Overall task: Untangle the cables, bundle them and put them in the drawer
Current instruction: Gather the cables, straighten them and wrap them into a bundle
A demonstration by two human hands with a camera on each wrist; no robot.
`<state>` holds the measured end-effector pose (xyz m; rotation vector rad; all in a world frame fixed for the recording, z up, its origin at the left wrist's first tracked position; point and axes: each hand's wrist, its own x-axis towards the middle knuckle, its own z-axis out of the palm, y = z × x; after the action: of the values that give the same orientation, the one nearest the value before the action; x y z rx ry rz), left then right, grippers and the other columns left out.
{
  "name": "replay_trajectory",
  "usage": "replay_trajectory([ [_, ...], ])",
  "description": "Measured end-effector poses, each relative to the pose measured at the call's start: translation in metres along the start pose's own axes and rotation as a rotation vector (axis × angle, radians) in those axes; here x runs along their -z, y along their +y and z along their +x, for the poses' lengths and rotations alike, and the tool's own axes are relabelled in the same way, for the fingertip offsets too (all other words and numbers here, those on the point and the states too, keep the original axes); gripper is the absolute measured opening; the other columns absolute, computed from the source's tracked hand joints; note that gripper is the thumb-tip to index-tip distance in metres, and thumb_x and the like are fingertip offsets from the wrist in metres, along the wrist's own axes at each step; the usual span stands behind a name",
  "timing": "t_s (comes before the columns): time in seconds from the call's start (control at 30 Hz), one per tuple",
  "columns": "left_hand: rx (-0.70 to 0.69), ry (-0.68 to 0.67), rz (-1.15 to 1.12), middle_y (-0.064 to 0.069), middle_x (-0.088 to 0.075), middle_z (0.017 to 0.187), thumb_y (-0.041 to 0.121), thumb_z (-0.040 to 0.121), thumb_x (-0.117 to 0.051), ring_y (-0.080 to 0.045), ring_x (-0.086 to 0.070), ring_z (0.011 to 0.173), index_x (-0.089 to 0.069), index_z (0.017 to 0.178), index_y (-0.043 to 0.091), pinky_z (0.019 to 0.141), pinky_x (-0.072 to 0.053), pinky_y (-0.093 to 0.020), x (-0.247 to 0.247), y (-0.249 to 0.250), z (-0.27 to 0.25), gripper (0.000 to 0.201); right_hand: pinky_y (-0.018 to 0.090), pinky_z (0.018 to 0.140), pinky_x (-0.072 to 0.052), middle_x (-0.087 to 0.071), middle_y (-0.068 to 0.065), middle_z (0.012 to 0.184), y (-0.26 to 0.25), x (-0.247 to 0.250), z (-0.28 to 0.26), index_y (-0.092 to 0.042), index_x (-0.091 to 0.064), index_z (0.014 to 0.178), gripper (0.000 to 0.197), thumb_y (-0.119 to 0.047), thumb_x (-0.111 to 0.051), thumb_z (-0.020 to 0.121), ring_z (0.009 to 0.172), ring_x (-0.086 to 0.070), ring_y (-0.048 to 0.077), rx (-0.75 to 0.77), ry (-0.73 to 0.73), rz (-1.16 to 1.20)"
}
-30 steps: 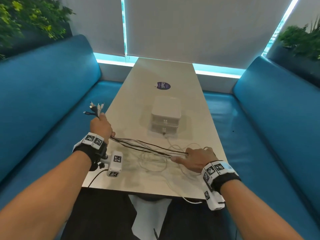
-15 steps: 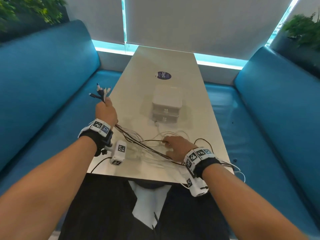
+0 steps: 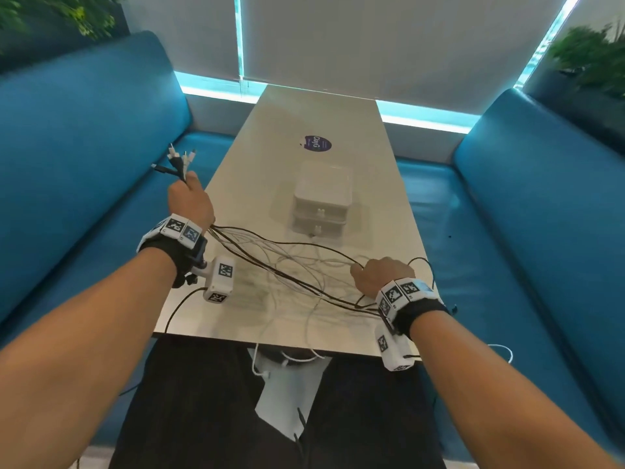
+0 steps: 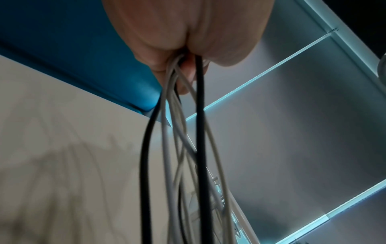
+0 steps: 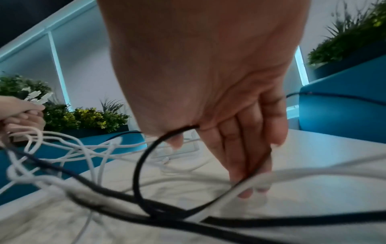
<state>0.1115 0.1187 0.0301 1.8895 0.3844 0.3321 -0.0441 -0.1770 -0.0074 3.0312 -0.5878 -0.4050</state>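
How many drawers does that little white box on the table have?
2: the upper drawer and the lower drawer stacked directly beneath it, both closed.

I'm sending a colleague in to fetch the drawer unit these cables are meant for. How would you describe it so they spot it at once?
Start at the long pale table between the two blue benches. Midway along it, just nearer than the round purple sticker, stands the drawer unit. It is the only box there: small, white, two stacked drawers with tiny knobs.

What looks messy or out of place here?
The cables sprawl in a loose tangle across the table, and a white cable end hangs over its near edge. The small drawer unit is shut.
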Motion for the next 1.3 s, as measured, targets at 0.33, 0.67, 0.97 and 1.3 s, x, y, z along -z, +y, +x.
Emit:
replay_trajectory([
  [0.33, -0.002, 0.012, -0.013, -0.032, -0.062, 0.113, 0.043, 0.105, -0.033, -0.049, -0.061, 0.100, -0.055, 0.114, -0.009, 0.086, -0.053, -0.054, 0.000, 0.006, 0.003, 0.057, 0.039, 0.089, -0.053, -0.059, 0.004, 0.130, 0.009, -0.004, 0.009, -0.019, -0.035, 0.141, 0.099, -0.051, -0.085, 0.062, 0.114, -0.060, 0.027, 0.093, -0.043, 0.027],
  [0.67, -0.029, 0.003, 0.037, -0.034, -0.062, 0.114, 0.038, 0.108, -0.032, -0.050, -0.059, 0.103, -0.058, 0.116, -0.013, 0.086, -0.051, -0.052, -0.004, 0.004, -0.002, 0.058, 0.040, 0.106, -0.039, -0.056, 0.001, 0.135, -0.015, 0.007, -0.004, -0.024, -0.051, 0.134, 0.056, -0.051, -0.051, 0.085, 0.124, -0.051, 0.026, 0.450, -0.028, 0.200],
  [0.97, -0.010, 0.034, -0.012, -0.030, -0.063, 0.107, 0.041, 0.107, -0.034, -0.046, -0.060, 0.095, -0.056, 0.111, -0.009, 0.082, -0.052, -0.050, 0.009, -0.001, 0.012, 0.055, 0.035, 0.100, -0.032, -0.060, 0.004, 0.135, -0.010, 0.004, 0.006, -0.017, -0.060, 0.133, 0.080, -0.066, -0.006, 0.098, 0.123, -0.052, 0.026, 0.135, -0.175, 0.541],
  [1.3, -0.019, 0.018, 0.010, -0.031, -0.062, 0.114, 0.037, 0.108, -0.034, -0.047, -0.059, 0.103, -0.056, 0.116, -0.012, 0.078, -0.043, -0.042, 0.005, 0.000, 0.010, 0.055, 0.030, 0.071, -0.041, -0.067, -0.002, 0.101, 0.023, -0.002, 0.002, -0.022, -0.063, 0.099, 0.047, -0.064, -0.066, 0.077, 0.095, -0.065, 0.021, -0.034, 0.016, -0.188],
])
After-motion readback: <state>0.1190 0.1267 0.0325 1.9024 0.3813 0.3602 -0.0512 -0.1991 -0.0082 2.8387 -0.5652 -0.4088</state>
